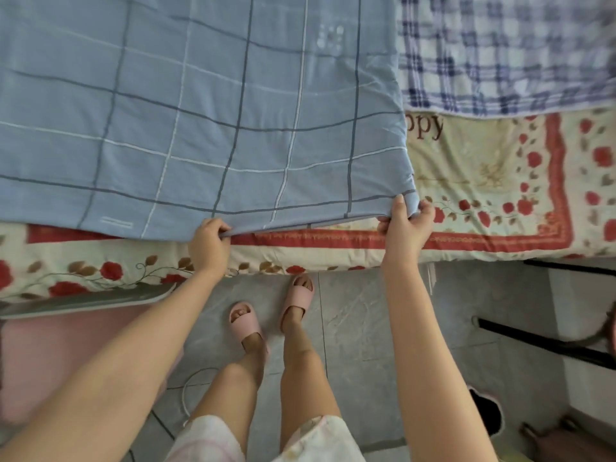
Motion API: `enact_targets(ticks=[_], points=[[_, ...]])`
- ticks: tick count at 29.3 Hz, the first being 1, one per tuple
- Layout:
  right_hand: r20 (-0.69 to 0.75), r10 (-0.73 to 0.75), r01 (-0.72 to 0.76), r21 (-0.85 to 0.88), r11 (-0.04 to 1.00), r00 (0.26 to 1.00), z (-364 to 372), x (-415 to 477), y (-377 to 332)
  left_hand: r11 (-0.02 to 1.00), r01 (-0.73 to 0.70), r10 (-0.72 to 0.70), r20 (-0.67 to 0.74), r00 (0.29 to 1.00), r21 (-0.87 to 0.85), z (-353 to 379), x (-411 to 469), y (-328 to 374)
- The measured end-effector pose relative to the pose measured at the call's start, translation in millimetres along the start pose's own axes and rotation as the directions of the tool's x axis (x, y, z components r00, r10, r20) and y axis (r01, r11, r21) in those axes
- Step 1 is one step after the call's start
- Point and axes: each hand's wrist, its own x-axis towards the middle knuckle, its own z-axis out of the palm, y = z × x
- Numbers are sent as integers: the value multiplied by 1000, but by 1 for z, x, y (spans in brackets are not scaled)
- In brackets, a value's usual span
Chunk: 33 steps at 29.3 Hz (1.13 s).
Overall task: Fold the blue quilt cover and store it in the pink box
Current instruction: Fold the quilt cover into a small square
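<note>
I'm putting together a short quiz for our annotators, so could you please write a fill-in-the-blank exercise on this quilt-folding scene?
1. Both hands grip the near ____ of the blue quilt cover.
2. The right hand pinches the cover at its ____.
3. The cover lies on a blanket printed with red ____.
4. The left hand is closed on the ____.

Missing words: edge; corner; roses; quilt cover
</note>
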Motion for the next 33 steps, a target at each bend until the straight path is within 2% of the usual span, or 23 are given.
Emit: enact_targets(ticks=[2,3,4,5,6,7,8,9,10,11,15,20,25,28,30,33], points=[[21,-45,45,25,999,999,1,-18,-36,999,1,-3,-55,998,-45,-25,-11,12],[38,-77,76,20,997,996,1,-17,-43,993,78,-86,-89,992,-89,-32,-9,18],[56,-110,109,20,994,992,0,-31,-65,951,222,-248,-103,963,-215,-50,-12,26],[77,-151,150,19,989,986,-2,-47,-90,838,368,-428,-67,901,-404,-77,-17,39],[80,-152,151,17,988,985,-2,-53,-96,576,526,-604,107,789,-626,-85,-20,45],[82,-171,168,51,985,982,1,-61,-119,217,539,-637,301,710,-814,-108,-15,57],[84,-174,168,71,983,981,1,-64,-125,-135,524,-528,509,680,-841,-117,-12,61],[76,-173,164,109,980,982,2,-78,-149,-421,452,-376,605,702,-787,-145,-11,69],[70,-159,150,121,981,985,1,-82,-154,-534,433,-273,632,725,-726,-155,-7,74],[68,-157,148,132,980,985,2,-94,-171,-596,388,-252,622,741,-703,-174,-4,81],[53,-141,128,194,973,989,3,-111,-198,-532,416,-334,634,697,-738,-212,13,110],[29,-129,117,260,958,991,22,-141,-223,-339,420,-403,534,743,-841,-268,21,107],[-59,-26,44,322,946,998,21,-155,-212,-203,450,-451,491,745,-870,-271,-2,76],[-120,7,30,305,952,993,19,-168,-203,-73,449,-481,426,766,-890,-275,-22,65],[-118,-7,37,248,968,993,20,-171,-200,-73,451,-472,429,770,-890,-273,-31,60],[-37,-87,92,148,985,995,19,-189,-190,-104,495,-482,479,734,-863,-268,-48,35]])
